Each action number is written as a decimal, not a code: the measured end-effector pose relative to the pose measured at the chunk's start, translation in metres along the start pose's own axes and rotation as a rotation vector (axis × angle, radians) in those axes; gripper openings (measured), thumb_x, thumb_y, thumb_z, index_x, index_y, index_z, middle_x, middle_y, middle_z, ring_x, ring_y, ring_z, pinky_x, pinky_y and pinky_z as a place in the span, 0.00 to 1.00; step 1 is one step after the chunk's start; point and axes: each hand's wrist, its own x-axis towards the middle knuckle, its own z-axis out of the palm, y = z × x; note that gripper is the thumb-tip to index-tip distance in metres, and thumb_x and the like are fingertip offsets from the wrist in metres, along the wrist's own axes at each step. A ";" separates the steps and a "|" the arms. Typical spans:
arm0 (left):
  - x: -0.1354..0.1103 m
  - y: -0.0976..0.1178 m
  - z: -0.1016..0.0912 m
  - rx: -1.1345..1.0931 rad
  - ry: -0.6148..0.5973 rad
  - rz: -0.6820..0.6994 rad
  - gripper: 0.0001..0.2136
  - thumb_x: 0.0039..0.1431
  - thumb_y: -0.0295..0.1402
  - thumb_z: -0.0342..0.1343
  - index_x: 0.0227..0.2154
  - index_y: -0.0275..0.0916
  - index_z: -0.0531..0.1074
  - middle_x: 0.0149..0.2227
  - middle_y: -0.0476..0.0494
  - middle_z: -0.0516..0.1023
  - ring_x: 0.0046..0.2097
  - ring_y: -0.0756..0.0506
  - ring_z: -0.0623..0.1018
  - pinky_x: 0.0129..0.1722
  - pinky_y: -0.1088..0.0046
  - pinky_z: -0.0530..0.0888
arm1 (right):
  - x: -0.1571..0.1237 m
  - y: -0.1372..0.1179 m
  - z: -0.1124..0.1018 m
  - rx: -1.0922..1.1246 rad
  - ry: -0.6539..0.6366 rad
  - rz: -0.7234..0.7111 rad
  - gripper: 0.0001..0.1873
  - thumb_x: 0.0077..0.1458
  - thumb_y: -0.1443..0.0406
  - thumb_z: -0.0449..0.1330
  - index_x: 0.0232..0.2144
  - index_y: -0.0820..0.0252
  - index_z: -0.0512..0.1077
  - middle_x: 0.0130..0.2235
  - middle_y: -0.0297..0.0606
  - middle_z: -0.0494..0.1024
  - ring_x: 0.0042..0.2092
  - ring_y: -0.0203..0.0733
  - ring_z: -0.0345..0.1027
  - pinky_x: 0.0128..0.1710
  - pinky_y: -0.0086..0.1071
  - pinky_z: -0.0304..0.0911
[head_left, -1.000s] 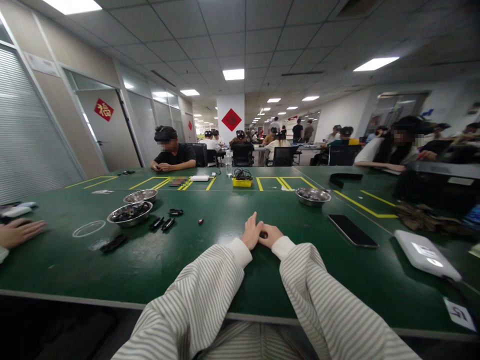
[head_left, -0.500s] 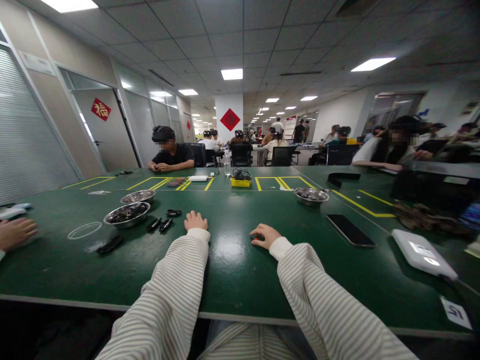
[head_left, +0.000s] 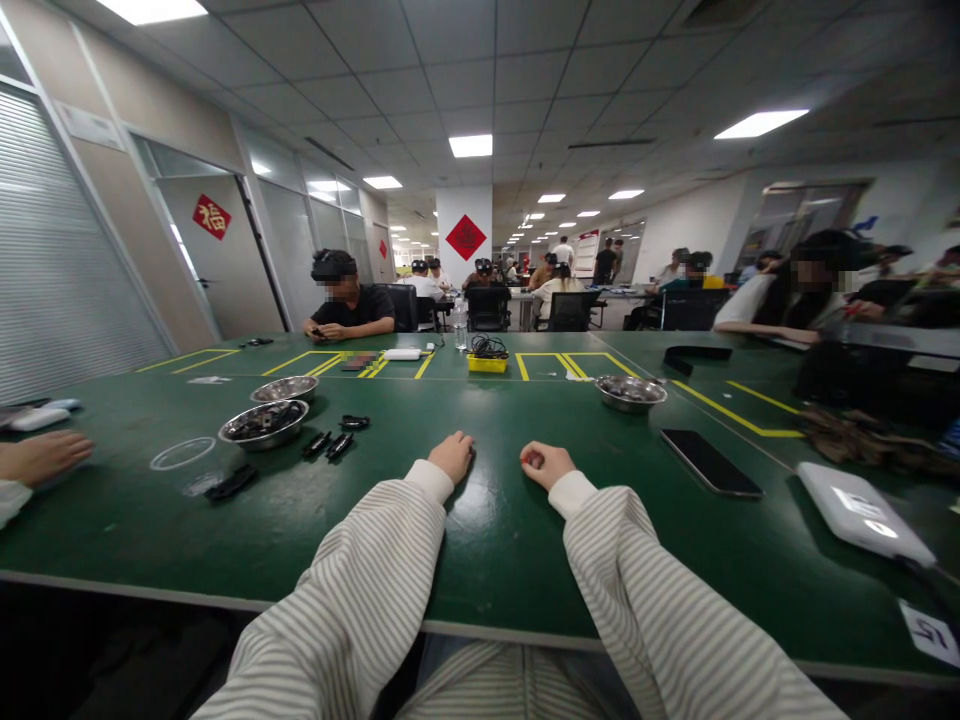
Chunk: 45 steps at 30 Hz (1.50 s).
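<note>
My left hand [head_left: 451, 457] rests low over the green table [head_left: 495, 560], its fingers bent and drawn together. A small dark bit shows at its fingertips, too small to name. To its right, my right hand [head_left: 547, 466] is curled with thumb and forefinger closed. A reddish spot shows inside that curl, but what it is stays hidden. Several small black pieces [head_left: 340, 446] lie left of my left hand. Beyond them stands a metal bowl [head_left: 264, 440] with dark parts in it, and a second metal bowl [head_left: 285, 382] behind.
Right of my hands lie a black phone [head_left: 711, 462] and a white power bank [head_left: 862, 510]. A metal bowl [head_left: 631, 404] and a yellow tray [head_left: 487, 365] of black cable stand farther back. Another person's hand [head_left: 52, 457] rests at far left. A black piece [head_left: 231, 483] lies nearer.
My left hand has moved right, away from the black pieces, and its fingers have drawn together. My right hand has turned and curled more tightly. The view has shifted slightly.
</note>
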 end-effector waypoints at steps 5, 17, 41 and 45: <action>-0.007 0.035 -0.001 -0.123 -0.012 0.248 0.10 0.51 0.31 0.44 0.38 0.39 0.62 0.35 0.46 0.64 0.37 0.50 0.66 0.38 0.75 0.64 | 0.001 -0.001 0.000 0.084 0.009 -0.007 0.11 0.37 0.67 0.53 0.29 0.62 0.69 0.23 0.33 0.71 0.22 0.30 0.60 0.24 0.24 0.58; -0.008 0.044 -0.006 -0.152 -0.009 0.243 0.11 0.51 0.38 0.43 0.33 0.40 0.66 0.32 0.47 0.65 0.35 0.50 0.66 0.33 0.76 0.65 | -0.001 -0.007 -0.005 -0.001 -0.083 -0.018 0.05 0.39 0.68 0.54 0.24 0.60 0.69 0.27 0.35 0.73 0.26 0.32 0.63 0.24 0.25 0.58; -0.009 0.046 -0.016 -0.242 0.111 0.169 0.08 0.50 0.35 0.45 0.31 0.39 0.65 0.29 0.49 0.66 0.32 0.52 0.67 0.30 0.79 0.64 | 0.000 -0.005 0.003 0.366 -0.030 0.063 0.09 0.36 0.66 0.55 0.24 0.63 0.70 0.22 0.35 0.72 0.25 0.33 0.65 0.27 0.26 0.62; -0.010 0.045 -0.017 -0.245 0.141 0.184 0.09 0.52 0.36 0.43 0.32 0.39 0.64 0.30 0.49 0.66 0.31 0.52 0.67 0.30 0.79 0.64 | 0.001 -0.007 0.002 0.497 -0.047 0.075 0.09 0.35 0.66 0.56 0.25 0.64 0.69 0.25 0.37 0.73 0.28 0.35 0.67 0.31 0.29 0.63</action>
